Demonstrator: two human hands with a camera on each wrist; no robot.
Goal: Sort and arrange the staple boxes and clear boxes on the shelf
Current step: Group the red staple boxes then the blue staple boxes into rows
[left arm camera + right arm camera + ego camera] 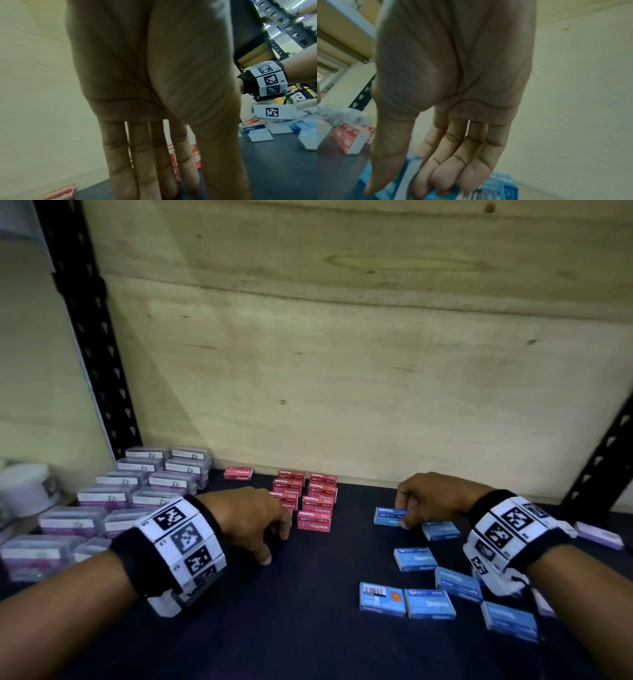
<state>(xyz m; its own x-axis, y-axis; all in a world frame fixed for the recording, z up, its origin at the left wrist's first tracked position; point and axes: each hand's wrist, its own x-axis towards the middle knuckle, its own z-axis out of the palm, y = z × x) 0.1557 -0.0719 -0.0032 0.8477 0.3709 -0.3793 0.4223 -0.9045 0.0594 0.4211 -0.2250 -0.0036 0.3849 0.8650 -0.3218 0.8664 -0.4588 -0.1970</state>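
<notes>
Right hand pinches a blue staple box at the shelf's back, likely starting a blue row. Left hand, fingers straight, steadies red stacks just beyond it.

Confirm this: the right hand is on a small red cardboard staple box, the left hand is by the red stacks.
Wrong colour. The right hand is on a small blue cardboard staple box, as the head view shows. The left hand is indeed by the red stacks.
</notes>
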